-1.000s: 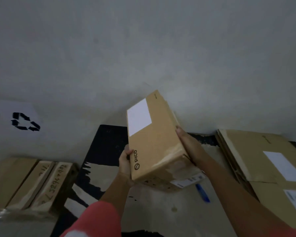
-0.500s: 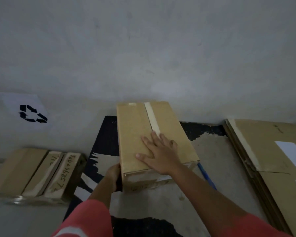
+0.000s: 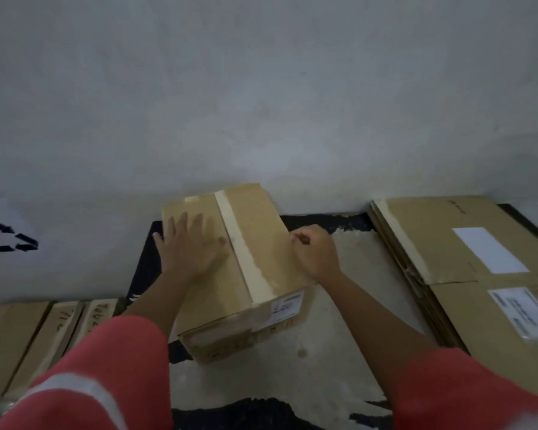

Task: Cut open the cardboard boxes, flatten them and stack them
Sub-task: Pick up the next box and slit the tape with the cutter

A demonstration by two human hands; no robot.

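Hands on taped box, label illegible

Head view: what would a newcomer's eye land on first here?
The taped brown cardboard box standing at the centre on the black-and-tan mat, with the left hand lying flat on its top and the right hand curled at its right edge. Next, the stack of flattened brown cardboard on the right.

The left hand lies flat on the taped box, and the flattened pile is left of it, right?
No. The left hand lies flat on the taped box, but the flattened pile is right of it, as the head view shows.
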